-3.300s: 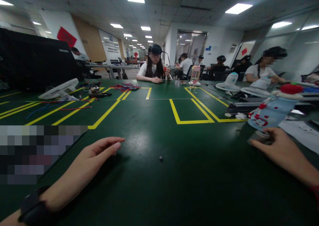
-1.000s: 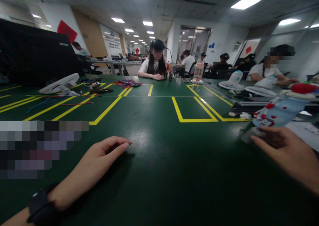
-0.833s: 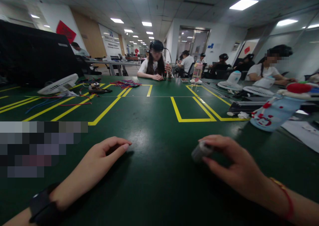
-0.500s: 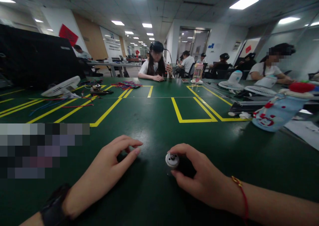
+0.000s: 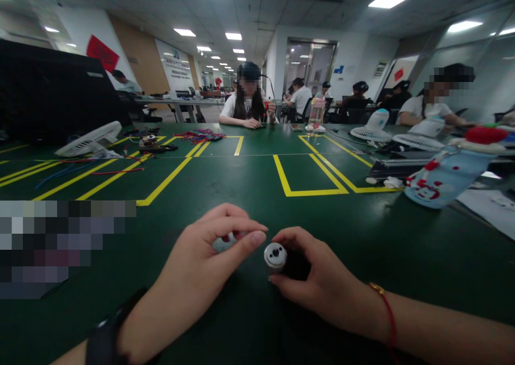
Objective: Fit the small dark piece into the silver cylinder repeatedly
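A small round motor (image 5: pixel 276 255) with a silver end face stands upright on the green table. The face has a dark centre and smaller dark holes beside it. My right hand (image 5: pixel 311 266) curls around the motor from the right, thumb in front and index finger behind. My left hand (image 5: pixel 219 247) is just left of the motor, its thumb and index fingertips brought together close to the motor's upper edge. Whatever may be between those fingertips is too small to make out. A dark watch band (image 5: pixel 107 338) is on my left wrist, and a red bracelet (image 5: pixel 390 317) is on my right.
Yellow tape lines (image 5: pixel 317 193) mark the green table (image 5: pixel 225 177). At the right are a light blue bottle (image 5: pixel 446 177) and white fans (image 5: pixel 372 126). Bundled wires (image 5: pixel 201 135) and another fan (image 5: pixel 90 139) lie at the left. A person (image 5: pixel 247 105) sits opposite.
My left hand has moved right, close to the motor, and its thumb and index finger have come together. My right hand stays around the motor. The view has shifted slightly.
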Tool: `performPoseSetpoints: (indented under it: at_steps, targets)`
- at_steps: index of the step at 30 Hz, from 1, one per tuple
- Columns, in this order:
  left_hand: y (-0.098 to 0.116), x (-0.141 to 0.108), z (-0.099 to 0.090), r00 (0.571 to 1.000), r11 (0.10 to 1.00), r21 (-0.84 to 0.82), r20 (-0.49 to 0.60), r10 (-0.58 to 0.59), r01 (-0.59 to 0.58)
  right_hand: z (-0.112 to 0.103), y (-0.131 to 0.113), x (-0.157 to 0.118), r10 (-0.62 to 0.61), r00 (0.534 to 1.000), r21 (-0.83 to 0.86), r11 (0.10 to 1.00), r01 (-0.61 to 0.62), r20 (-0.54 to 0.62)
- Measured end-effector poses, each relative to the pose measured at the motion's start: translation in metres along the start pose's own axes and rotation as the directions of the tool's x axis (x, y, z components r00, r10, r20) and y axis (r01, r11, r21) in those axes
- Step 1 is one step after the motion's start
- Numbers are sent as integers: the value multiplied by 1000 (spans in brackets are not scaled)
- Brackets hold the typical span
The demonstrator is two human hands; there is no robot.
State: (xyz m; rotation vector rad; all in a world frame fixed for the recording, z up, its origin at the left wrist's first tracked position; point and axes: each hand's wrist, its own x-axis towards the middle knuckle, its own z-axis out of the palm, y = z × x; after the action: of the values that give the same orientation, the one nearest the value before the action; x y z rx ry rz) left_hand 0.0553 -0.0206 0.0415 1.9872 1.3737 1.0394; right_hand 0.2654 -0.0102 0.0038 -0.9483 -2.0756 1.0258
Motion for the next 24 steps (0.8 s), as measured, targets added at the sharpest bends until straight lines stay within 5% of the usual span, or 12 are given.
performPoseSetpoints:
  at_steps: [4,10,14,19,24]
  targets:
    - [-16,1,0,994,997,53,95,-56,51,-8,-1,-6,21,999,-87,996,-24,-32]
    - [-32,8,23,973,967,244,229,16,-73,-9,3,-7,41,996,-131,990,-51,-74]
    - [-33,7,18,970,980,189,244,17,-64,-23,6,-5,41,987,-150,987,-65,-157]
    - [-51,-4,-20,969,989,11,198,-148,149,-88,35,-25,-6,883,-323,932,-165,-470]
    - [-81,-23,-55,913,914,-77,119,-389,399,-177,86,-91,50,747,-567,618,-544,-663]
